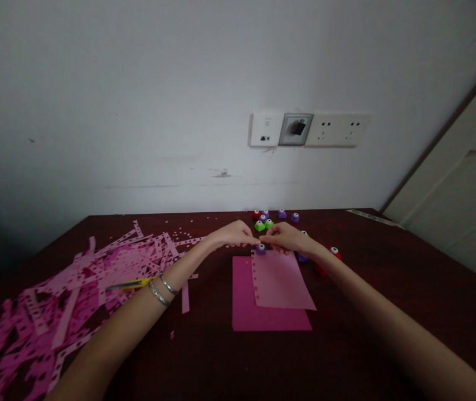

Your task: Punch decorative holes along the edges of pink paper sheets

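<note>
Two bare hands meet over the middle of the counter [359, 301]. The left hand [238, 234] is curled, its fingertips at the far side of a small purple punch [260, 249]; the right hand [283, 238] reaches in from the other side, index finger stretched toward the punch, the other fingers loosely bent. In this dim light I cannot fairly tell whether either hand grips anything, or how far each is closed.

The purple punch sits at the far left corner of a light pink sheet [282, 281], which has a row of small cutouts down its left edge. That sheet lies partly over a darker pink sheet [271, 321], which shows along the left and near sides.

Just beyond the hands is a cluster of red, purple and green punches [260, 225]; more lie beside the right forearm, among them a red punch [335, 253]. Two silvery bracelets [158, 292] circle the left forearm. Behind them a yellow cutter [135, 283] rests on a wide, tangled heap of pink paper strips [116, 264] that spreads over the left side.

A thin pale strip [375, 218] lies at the far right, and wall sockets [338, 130] show above the counter.
</note>
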The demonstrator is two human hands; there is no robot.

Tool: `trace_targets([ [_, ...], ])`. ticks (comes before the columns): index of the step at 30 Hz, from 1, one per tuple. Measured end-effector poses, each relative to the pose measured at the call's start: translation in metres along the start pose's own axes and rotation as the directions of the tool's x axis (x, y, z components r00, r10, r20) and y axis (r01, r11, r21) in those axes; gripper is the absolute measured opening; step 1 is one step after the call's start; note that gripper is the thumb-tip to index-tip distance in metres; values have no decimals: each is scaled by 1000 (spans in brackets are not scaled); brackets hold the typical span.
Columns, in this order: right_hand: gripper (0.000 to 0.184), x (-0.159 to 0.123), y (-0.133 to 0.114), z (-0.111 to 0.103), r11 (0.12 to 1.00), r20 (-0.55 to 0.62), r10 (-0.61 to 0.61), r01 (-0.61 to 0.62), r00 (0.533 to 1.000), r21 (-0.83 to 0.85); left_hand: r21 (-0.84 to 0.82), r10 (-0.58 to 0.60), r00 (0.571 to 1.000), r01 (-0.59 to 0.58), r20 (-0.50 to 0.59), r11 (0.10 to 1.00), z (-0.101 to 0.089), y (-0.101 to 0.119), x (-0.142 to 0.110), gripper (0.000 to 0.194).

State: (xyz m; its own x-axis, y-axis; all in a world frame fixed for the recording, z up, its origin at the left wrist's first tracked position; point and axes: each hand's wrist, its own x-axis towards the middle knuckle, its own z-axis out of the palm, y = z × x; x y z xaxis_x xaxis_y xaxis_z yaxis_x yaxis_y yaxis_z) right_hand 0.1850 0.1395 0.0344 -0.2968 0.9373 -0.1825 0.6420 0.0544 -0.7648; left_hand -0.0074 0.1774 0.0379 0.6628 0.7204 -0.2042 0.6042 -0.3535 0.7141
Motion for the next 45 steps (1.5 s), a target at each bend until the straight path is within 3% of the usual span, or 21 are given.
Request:
trace_targets([
  [6, 9, -12, 7, -4, 995, -49, -25, 20, 998, -96, 83, 44, 995, -36, -93, 996, 9, -13, -5, 34],
  [12, 17, -18, 13, 11, 985, -53, -2, -7, 999, -175, 214, 88, 986, -56, -144, 975, 22, -9, -13, 25],
  [29, 18, -14, 25, 14, 976, -35, -53, 44, 998, -211, 154, 113, 981, -88, -161, 984, 33, -25, 1, 20],
  [36, 21, -16, 23, 9, 973, 23, -97, 100, 995, -209, 139, 126, 986, -110, -112, 984, 26, -22, -2, 18],
  [43, 12, -19, 16, 11, 981, 116, -97, 115, 989, -158, 100, 120, 992, -117, -23, 988, 5, -15, -14, 22],
  [45, 8, -20, 14, 10, 979, 79, -82, 95, 993, -179, 84, 100, 994, -96, -37, 992, -1, -15, -17, 24],
])
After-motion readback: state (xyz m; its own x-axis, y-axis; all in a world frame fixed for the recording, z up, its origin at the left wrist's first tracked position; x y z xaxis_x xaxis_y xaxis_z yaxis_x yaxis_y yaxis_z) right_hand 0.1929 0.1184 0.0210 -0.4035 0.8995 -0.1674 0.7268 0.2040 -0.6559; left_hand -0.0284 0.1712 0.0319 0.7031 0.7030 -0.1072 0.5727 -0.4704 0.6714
